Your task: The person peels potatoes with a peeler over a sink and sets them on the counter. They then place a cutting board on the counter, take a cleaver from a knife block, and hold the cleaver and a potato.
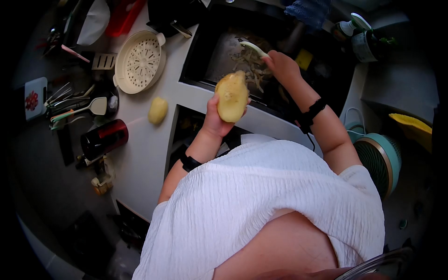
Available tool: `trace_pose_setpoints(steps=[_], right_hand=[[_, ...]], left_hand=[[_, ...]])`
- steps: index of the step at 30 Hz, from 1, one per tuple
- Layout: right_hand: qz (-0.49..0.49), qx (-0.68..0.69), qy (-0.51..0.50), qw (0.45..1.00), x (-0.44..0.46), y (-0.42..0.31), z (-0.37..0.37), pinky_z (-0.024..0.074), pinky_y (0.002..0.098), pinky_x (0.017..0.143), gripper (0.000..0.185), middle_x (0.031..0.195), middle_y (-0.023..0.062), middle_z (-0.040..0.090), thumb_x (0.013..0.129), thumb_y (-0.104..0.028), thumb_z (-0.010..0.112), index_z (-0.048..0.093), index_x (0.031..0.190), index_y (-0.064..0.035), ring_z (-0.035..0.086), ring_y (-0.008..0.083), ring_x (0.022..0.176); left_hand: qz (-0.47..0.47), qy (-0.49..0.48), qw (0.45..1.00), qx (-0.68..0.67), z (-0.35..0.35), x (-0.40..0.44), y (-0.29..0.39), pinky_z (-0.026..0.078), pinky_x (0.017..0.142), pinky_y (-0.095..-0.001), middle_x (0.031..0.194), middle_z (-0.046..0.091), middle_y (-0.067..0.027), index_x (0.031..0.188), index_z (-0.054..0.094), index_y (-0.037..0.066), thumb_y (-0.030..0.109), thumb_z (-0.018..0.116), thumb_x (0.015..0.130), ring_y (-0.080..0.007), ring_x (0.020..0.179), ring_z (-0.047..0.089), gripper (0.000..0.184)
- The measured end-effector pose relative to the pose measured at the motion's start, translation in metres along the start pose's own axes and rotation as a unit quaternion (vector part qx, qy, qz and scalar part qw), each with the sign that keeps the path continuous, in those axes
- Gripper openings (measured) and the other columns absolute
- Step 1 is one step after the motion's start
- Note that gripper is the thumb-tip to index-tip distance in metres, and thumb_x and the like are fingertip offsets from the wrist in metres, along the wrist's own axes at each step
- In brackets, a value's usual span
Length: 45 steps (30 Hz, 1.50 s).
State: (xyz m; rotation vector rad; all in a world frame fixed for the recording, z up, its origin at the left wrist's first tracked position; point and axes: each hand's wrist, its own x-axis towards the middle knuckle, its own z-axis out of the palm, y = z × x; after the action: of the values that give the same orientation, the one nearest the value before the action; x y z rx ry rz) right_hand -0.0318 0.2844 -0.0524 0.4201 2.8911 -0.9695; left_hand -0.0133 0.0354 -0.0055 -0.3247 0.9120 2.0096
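Observation:
My left hand (218,119) is wrapped round a large potato (232,100), held at the front edge of the dark sink (193,63). Most of the potato is bare yellow flesh, with some brownish skin near its upper end. Over the sink, my right hand (283,66) grips the pale green handle of a peeler (253,47); its blade is too small to make out. The peeler is apart from the potato. Potato peelings (254,70) lie in a heap on the sink bottom. A smaller peeled potato (158,110) rests on the counter to the left.
A cream colander (141,63) stands on the counter left of the sink. Farther left are a holder with cooking utensils (98,106) and a dark red container (105,137). Bottles (364,46) stand right of the sink, a yellow sponge (304,59) inside it. A green fan (380,161) is at right.

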Motion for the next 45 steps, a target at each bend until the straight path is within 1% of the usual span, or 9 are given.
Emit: trace_pose_setpoints(steps=[4,5,6,8,14,20,26,41,45], right_hand=[[-0.019,0.169,-0.029,0.985,-0.015,-0.031,-0.008,0.0500,0.0391,0.073,0.046,0.091,0.0146,0.066,0.080,-0.048,0.069,0.061,0.100,-0.0073,0.064,0.0321,0.085],[-0.039,0.224,-0.052,0.972,-0.022,-0.040,-0.009,0.0502,0.0355,0.076,0.061,0.095,0.0133,0.066,0.068,-0.049,0.079,0.061,0.108,-0.0077,0.065,0.0277,0.087],[-0.089,0.236,-0.047,0.967,-0.029,-0.046,-0.004,0.0502,0.0329,0.076,0.056,0.093,0.0104,0.066,0.070,-0.036,0.081,0.059,0.113,-0.0068,0.065,0.0235,0.083],[-0.083,0.307,-0.075,0.945,-0.035,-0.059,0.004,0.0507,0.0343,0.077,0.056,0.095,0.0128,0.067,0.073,-0.037,0.078,0.058,0.115,-0.0060,0.066,0.0259,0.086],[0.067,0.185,0.053,0.979,0.002,-0.017,0.021,0.0496,0.0401,0.080,0.043,0.098,0.0175,0.067,0.087,-0.037,0.061,0.058,0.115,-0.0049,0.063,0.0357,0.093],[-0.203,0.140,-0.131,0.960,-0.049,-0.041,-0.015,0.0485,0.0403,0.072,0.031,0.091,0.0131,0.065,0.093,-0.036,0.052,0.062,0.104,-0.0092,0.062,0.0332,0.086],[-0.205,0.115,-0.224,0.946,-0.068,-0.050,-0.007,0.0481,0.0395,0.071,0.025,0.087,0.0113,0.063,0.092,-0.032,0.054,0.061,0.100,-0.0098,0.061,0.0309,0.082],[-0.296,-0.050,-0.077,0.951,-0.056,-0.042,0.002,0.0495,0.0409,0.062,0.032,0.079,0.0072,0.060,0.090,-0.045,0.054,0.056,0.088,-0.0127,0.062,0.0299,0.072],[-0.225,-0.061,-0.020,0.972,-0.061,-0.051,0.012,0.0501,0.0406,0.061,0.031,0.080,0.0088,0.061,0.090,-0.042,0.054,0.055,0.087,-0.0115,0.063,0.0297,0.072]], left_hand=[[0.020,0.029,0.999,0.016,-0.008,0.006,0.004,0.051,0.085,-0.0370,0.126,0.057,-0.0092,0.137,0.044,0.014,0.054,0.040,0.088,-0.0249,0.108,0.060,0.064],[0.020,0.036,0.999,0.020,-0.007,0.007,0.004,0.050,0.085,-0.0373,0.126,0.057,-0.0092,0.137,0.044,0.014,0.054,0.039,0.088,-0.0250,0.108,0.060,0.064],[0.020,0.042,0.999,0.025,-0.006,0.008,0.004,0.050,0.085,-0.0376,0.125,0.057,-0.0091,0.137,0.045,0.014,0.054,0.039,0.088,-0.0251,0.108,0.060,0.063],[0.024,0.039,0.998,0.038,-0.006,0.011,0.002,0.050,0.085,-0.0379,0.125,0.057,-0.0093,0.137,0.044,0.014,0.055,0.038,0.088,-0.0256,0.108,0.060,0.063],[-0.001,0.037,0.999,0.021,-0.011,0.010,0.013,0.051,0.086,-0.0375,0.130,0.055,-0.0097,0.137,0.044,0.015,0.055,0.035,0.091,-0.0281,0.111,0.059,0.063],[0.011,0.064,0.998,-0.024,-0.010,0.006,0.017,0.049,0.090,-0.0404,0.131,0.054,-0.0092,0.137,0.045,0.015,0.061,0.030,0.094,-0.0277,0.116,0.056,0.064],[0.006,0.060,0.997,-0.050,-0.011,0.007,0.011,0.046,0.094,-0.0455,0.129,0.054,-0.0097,0.135,0.045,0.015,0.056,0.031,0.097,-0.0273,0.118,0.052,0.058],[-0.010,0.066,0.994,-0.084,-0.018,0.006,0.001,0.050,0.080,-0.0386,0.120,0.059,-0.0046,0.127,0.052,0.019,0.059,0.037,0.092,-0.0229,0.106,0.058,0.055],[0.025,0.099,0.990,-0.093,-0.016,0.011,0.001,0.050,0.080,-0.0384,0.120,0.059,-0.0053,0.127,0.052,0.018,0.059,0.034,0.093,-0.0241,0.105,0.058,0.055]])
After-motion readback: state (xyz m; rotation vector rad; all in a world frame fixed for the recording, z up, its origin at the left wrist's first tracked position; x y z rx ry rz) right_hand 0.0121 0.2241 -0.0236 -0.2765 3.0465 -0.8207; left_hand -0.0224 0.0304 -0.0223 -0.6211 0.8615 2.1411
